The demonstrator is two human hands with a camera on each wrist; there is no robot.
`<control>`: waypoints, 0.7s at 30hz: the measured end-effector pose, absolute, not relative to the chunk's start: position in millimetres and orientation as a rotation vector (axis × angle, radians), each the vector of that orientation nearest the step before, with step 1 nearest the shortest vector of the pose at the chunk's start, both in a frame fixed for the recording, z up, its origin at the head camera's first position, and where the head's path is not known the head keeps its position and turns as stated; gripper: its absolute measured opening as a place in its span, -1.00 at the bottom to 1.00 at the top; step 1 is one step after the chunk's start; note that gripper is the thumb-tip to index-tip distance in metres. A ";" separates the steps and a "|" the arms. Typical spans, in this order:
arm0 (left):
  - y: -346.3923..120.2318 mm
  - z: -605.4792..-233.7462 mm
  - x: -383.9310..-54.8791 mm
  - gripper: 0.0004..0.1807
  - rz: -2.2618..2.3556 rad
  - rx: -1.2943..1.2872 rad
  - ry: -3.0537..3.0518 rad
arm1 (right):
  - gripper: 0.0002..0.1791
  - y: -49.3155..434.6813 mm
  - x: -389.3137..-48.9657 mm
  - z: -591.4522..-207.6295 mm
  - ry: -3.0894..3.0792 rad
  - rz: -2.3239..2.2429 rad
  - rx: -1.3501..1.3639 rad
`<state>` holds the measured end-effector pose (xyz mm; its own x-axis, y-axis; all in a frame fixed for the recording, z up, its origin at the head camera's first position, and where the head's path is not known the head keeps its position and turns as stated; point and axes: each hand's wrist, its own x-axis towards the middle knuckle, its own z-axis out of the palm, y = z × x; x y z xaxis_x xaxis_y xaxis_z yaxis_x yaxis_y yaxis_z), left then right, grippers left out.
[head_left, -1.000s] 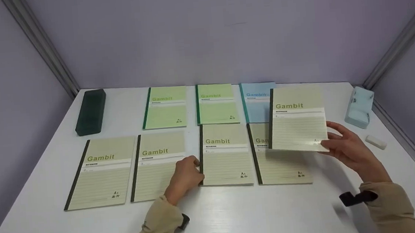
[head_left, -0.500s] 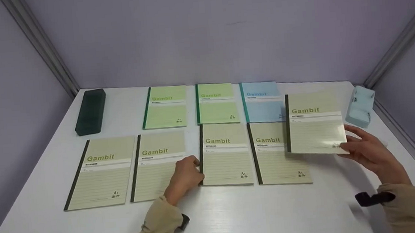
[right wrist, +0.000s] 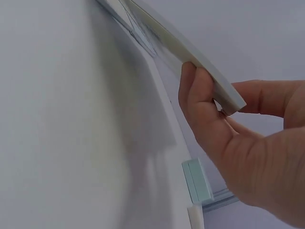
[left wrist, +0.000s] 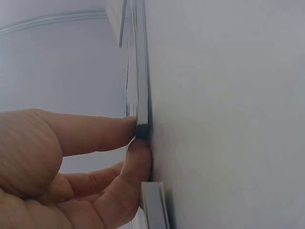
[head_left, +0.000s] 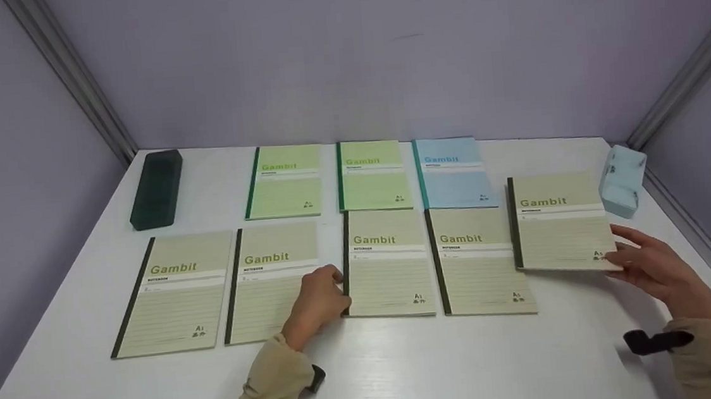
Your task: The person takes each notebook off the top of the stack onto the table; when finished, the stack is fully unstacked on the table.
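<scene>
My right hand (head_left: 659,271) pinches a beige Gambit notebook (head_left: 560,224) by its lower right corner, thumb on the cover and fingers beneath. In the right wrist view this notebook (right wrist: 205,71) is tilted above the white table, its shadow below. My left hand (head_left: 316,307) is at the lower spine of another beige notebook (head_left: 390,279), lying flat. In the left wrist view, the left thumb and a curled finger (left wrist: 139,160) pinch that notebook's corner (left wrist: 142,105). The left hand partly covers the beige notebook (head_left: 268,301) to its left.
Two more flat beige notebooks lie in the front row, at far left (head_left: 170,309) and right (head_left: 483,284). Behind are two green notebooks (head_left: 285,195) (head_left: 374,188) and a blue notebook (head_left: 456,185). A dark green case (head_left: 157,190) and a light blue case (head_left: 624,181) stand at the sides.
My right hand has carried its notebook rightward and lower, uncovering the blue notebook and most of the beige one beneath it. The left hand has stayed at the same notebook.
</scene>
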<state>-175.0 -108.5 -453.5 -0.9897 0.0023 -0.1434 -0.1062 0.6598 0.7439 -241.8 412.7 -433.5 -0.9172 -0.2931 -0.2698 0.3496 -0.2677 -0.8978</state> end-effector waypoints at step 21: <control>-107.7 -452.9 -176.8 -0.69 1.248 -0.144 2.713 | -0.04 421.0 -254.4 -445.0 2.053 -1.696 0.325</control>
